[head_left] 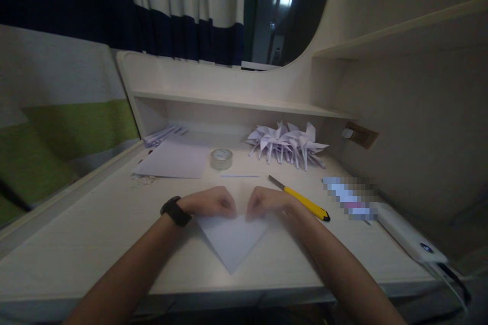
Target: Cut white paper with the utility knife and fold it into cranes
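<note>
A white sheet of paper [232,241], folded into a triangle with its point toward me, lies on the pale desk [95,244]. My left hand [211,201], with a black watch on the wrist, presses on the paper's upper left edge. My right hand [267,201] presses on the upper right edge. Both hands have curled fingers, and the fingertips nearly meet at the middle of the fold.
A yellow utility knife [301,198] lies just right of my right hand. Behind are a roll of clear tape [221,158], a stack of white sheets [173,160], several folded paper cranes [287,144], a thin paper strip [239,176] and a white power strip [409,236] at right.
</note>
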The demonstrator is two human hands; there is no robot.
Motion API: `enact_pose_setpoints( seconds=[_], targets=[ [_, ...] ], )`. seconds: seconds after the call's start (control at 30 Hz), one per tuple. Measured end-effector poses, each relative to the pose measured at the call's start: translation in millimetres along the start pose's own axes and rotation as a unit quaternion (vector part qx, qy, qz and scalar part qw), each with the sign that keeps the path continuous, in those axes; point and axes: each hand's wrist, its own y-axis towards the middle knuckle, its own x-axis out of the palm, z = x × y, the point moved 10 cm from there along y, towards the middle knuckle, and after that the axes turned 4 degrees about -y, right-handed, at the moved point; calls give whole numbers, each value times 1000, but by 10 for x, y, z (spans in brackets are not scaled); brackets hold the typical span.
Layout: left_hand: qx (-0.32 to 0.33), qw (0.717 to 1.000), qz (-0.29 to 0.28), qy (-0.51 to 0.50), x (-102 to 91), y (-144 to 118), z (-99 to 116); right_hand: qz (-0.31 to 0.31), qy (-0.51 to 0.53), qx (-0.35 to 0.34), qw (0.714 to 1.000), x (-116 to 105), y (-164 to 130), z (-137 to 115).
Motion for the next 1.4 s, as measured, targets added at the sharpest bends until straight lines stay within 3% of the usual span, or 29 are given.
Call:
enact_pose_setpoints(
  seconds=[0.7, 0.93, 1.4],
  targets=[
    [-47, 998, -16, -40, -39, -96, -86, -51, -24, 11, 998, 23, -146, -4],
    [-57, 997, -22, -41, -42, -112, -150, -72, -28, 34, 996, 25, -153, 100],
    [-39, 998, -48, -2, 58, -77, -150, -68, 2, 2, 998, 79, -118, 7]
  ],
)
